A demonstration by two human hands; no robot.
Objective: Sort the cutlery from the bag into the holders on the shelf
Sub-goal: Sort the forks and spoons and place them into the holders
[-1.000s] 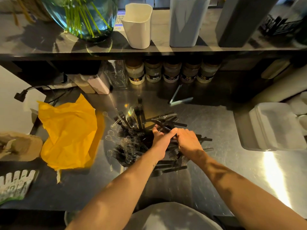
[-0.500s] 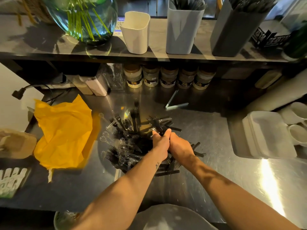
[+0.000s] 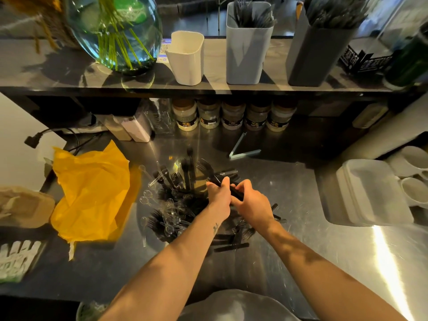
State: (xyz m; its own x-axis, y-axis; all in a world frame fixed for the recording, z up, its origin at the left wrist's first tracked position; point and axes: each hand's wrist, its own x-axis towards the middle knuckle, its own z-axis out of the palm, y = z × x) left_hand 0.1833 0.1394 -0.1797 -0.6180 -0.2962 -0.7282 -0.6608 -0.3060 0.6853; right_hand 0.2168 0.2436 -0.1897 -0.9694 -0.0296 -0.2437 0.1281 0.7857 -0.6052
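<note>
while a second ago they lay spread on the heap of black and clear plastic cutlery (image 3: 176,205), the left hand (image 3: 218,196) and right hand (image 3: 253,205) now curl round a bundle of black pieces (image 3: 236,193) just above it, seemingly ready for the tall grey plastic holder (image 3: 249,56).

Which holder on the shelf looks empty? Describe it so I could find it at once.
Look along the dark shelf at the top. Right of the round glass vase stand three holders in a row; the white holder is the leftmost, next to the vase. It is the shortest, and unlike the grey holder and the black holder, no cutlery sticks out of it.
</note>
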